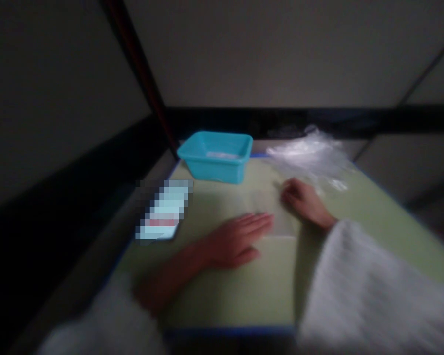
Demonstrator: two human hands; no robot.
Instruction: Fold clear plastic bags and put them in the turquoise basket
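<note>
The fingers of the left hand lie flat and spread out, pressing down on a thin, clear plastic sheet or bag that lies in the middle of the pale green table mat. The left hand holds nothing; it just rests there, palm down. The right hand sits at the far right side of the same clear piece with its fingers curled in. The picture is too blurry to tell if they pinch the plastic or only touch it.

The clear plastic looks very light, thin and floppy. It would probably bend and crinkle easily, and it may slide on the smooth mat. It is hard to see against the green. A good place to take hold looks like an edge or a corner, pinched between thumb and finger, while the other hand keeps it flat.

Behind the right hand sits a crumpled pile of clear plastic bags. A bright blue plastic tub stands at the far side of the mat, well apart from both hands. A blurred-out card or phone lies on the left edge. Both arms wear fuzzy white sleeves.
</note>
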